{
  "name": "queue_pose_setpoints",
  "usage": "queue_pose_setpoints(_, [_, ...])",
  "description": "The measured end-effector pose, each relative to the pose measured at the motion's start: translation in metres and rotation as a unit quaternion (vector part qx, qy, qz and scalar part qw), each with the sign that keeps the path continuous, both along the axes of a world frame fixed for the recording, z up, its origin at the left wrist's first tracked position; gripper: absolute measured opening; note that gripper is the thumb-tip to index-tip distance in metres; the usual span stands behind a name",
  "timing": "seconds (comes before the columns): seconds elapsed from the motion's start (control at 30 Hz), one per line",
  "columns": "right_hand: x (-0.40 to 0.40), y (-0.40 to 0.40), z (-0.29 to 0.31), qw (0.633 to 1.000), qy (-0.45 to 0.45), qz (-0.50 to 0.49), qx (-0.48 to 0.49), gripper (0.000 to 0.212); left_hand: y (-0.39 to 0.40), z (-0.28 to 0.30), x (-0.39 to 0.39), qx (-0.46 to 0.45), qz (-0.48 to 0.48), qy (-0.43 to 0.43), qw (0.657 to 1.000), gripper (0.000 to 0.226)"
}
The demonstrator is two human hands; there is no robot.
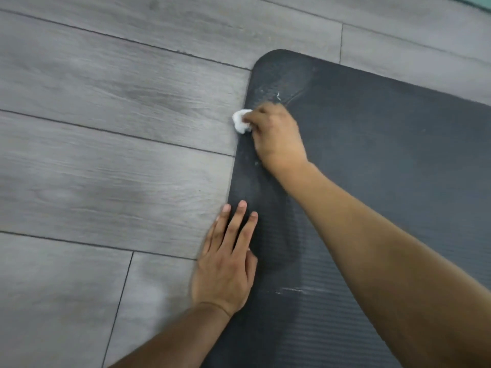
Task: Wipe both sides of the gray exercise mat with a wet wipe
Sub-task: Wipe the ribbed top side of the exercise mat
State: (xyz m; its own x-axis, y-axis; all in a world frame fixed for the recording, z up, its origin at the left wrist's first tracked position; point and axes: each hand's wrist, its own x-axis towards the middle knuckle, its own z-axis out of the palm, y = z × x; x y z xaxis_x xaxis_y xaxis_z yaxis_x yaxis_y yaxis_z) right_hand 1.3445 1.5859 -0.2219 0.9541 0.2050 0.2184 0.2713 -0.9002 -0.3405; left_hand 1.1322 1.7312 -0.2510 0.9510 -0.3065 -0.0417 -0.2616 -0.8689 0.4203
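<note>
The right hand [276,136] reaches forward across the mat, forearm extended, knuckles up, fingers curled. Its grip pinches a crumpled white wet wipe [241,121] at the fingertips. The left hand [225,264] lies flat, palm down, fingers straight and slightly spread; it rests across the mat's left edge, partly on the floor [106,155].

The gray exercise mat [385,168] is dark gray, ribbed, with a rounded far-left corner. It lies flat on gray wood-look planks and fills the right part of the view. Faint pale marks and a small white thread show near the corner; a light scuff shows near the left wrist. Motion blur makes surface wetness hard to judge.

The wipe sits at the mat's left edge, protruding from the right grip toward the floor, well ahead of the left hand.
</note>
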Motion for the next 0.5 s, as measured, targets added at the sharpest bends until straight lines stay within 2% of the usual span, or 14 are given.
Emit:
queue_pose_setpoints(0.07, [-0.052,0.024,-0.003,0.992,0.002,0.124,-0.005,0.022,0.001,-0.001,0.000,-0.002,0.004,-0.003,1.000,0.061])
queue_pose_setpoints(0.13, [-0.083,0.022,0.001,0.983,0.010,0.180,-0.022,0.021,0.000,-0.002,-0.001,-0.001,0.010,-0.010,1.000,0.060])
queue_pose_setpoints(0.2, [-0.087,-0.007,0.003,0.993,-0.008,0.111,-0.030,0.018,0.000,-0.003,-0.001,-0.006,0.014,-0.018,1.000,0.061])
queue_pose_setpoints(0.27, [-0.087,-0.055,0.003,0.997,-0.049,-0.058,-0.031,0.018,0.000,-0.003,-0.001,-0.011,0.015,-0.022,1.000,0.061])
queue_pose_setpoints(0.33, [-0.095,-0.095,0.009,0.980,-0.035,-0.195,-0.016,0.023,0.000,-0.003,-0.002,-0.021,0.016,-0.027,0.999,0.059])
queue_pose_setpoints(0.4, [-0.112,-0.091,0.021,0.977,-0.026,-0.211,0.012,0.024,0.000,-0.003,-0.001,-0.031,0.021,-0.027,0.999,0.059])
queue_pose_setpoints(0.5, [-0.156,-0.037,0.018,0.993,-0.013,-0.104,0.046,0.021,0.000,-0.002,-0.001,-0.051,0.024,-0.028,0.998,0.059])
